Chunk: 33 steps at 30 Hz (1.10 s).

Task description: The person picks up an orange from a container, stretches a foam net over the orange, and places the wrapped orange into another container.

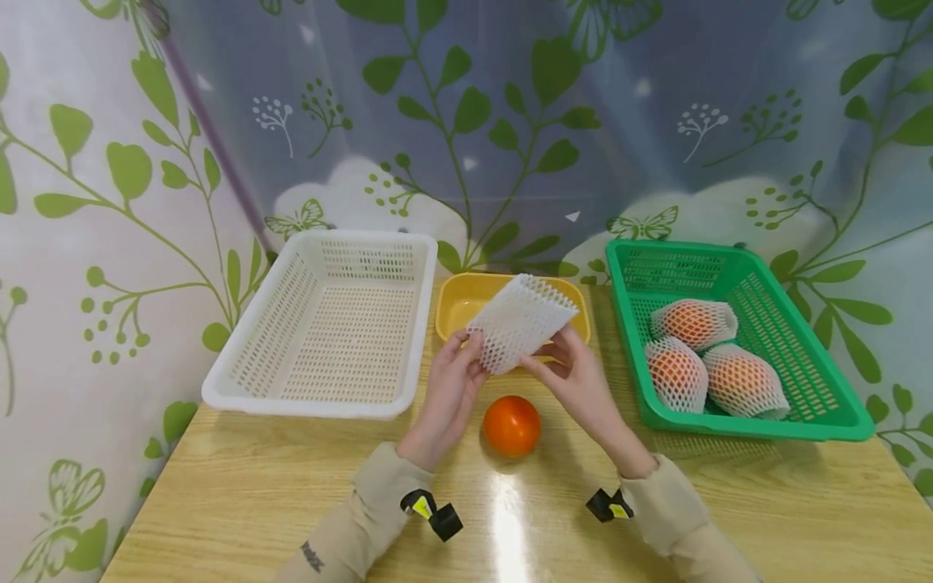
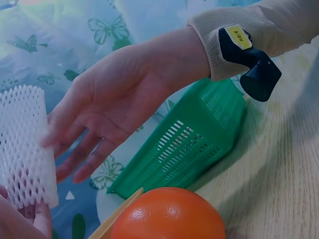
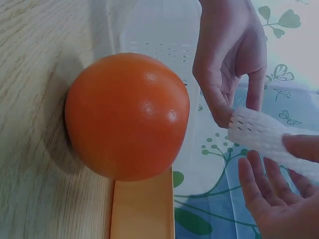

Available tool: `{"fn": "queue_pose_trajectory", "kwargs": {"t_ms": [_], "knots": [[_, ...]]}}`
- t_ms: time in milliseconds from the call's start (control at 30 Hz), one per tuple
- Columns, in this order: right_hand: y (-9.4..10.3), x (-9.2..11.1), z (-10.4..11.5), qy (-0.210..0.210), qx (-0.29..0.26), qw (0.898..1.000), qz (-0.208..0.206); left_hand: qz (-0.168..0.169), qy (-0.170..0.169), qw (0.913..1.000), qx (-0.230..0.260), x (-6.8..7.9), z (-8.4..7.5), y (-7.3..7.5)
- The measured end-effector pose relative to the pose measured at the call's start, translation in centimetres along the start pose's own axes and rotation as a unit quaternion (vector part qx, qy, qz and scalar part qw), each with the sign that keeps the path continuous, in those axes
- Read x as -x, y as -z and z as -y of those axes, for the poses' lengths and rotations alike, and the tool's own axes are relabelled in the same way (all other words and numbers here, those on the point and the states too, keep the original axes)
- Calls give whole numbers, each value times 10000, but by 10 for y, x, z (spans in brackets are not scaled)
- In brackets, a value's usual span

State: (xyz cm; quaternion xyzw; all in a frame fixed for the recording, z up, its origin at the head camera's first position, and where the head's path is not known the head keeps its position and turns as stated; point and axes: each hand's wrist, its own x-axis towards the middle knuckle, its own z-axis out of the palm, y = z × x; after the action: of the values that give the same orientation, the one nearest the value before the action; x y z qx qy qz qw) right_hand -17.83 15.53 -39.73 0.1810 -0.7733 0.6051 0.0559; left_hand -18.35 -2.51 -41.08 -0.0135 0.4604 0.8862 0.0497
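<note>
A white foam mesh sleeve [image 1: 519, 320], flattened and tilted, is held up over the front of the yellow tray. My left hand [image 1: 453, 389] pinches its lower left end between thumb and fingers. With the thumb on one face and fingers behind, my right hand [image 1: 576, 380] holds the right side; in the right wrist view that thumb lies across the sleeve [image 3: 269, 137]. Between my forearms, a smooth, shiny orange-red round fruit [image 1: 513, 427] rests bare on the table, touched by neither hand. The fruit [image 3: 127, 117] looms large in the right wrist view.
Behind the hands stands a yellow tray [image 1: 455, 304], partly covered by the sleeve. A white slotted basket [image 1: 408, 389] is to the left. In the green basket [image 1: 824, 421] to the right lie three mesh-wrapped fruits [image 1: 745, 380]. A patterned curtain [image 1: 510, 186] hangs behind the wooden table [image 1: 277, 486].
</note>
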Motion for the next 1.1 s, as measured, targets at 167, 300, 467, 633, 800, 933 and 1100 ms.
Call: {"fn": "queue_pose_trajectory", "kwargs": {"t_ms": [167, 300, 467, 633, 800, 933, 1100], "knots": [[0, 3, -2, -201, -311, 9991, 217, 42, 159, 9998, 147, 1, -1, -2], [-2, 7, -3, -975, -392, 9943, 166, 451, 427, 9981, -33, 4, 1, -6], [-4, 7, -4, -1231, -795, 9885, 381, 839, 631, 9928, -580, 6, 5, -10], [-3, 9, -5, -1390, -634, 9869, 511, 840, 726, 9900, -875, 6, 6, -8], [-2, 12, -6, -1482, -667, 9847, 628, 1072, 756, 9872, -901, 7, 11, -3], [1, 14, -7, -1629, -1521, 9731, 592, 1263, 761, 9862, -754, 8, 14, -1], [2, 15, -8, -1971, -2846, 9357, 683, 1409, 741, 9853, -624, 8, 15, 0]]}}
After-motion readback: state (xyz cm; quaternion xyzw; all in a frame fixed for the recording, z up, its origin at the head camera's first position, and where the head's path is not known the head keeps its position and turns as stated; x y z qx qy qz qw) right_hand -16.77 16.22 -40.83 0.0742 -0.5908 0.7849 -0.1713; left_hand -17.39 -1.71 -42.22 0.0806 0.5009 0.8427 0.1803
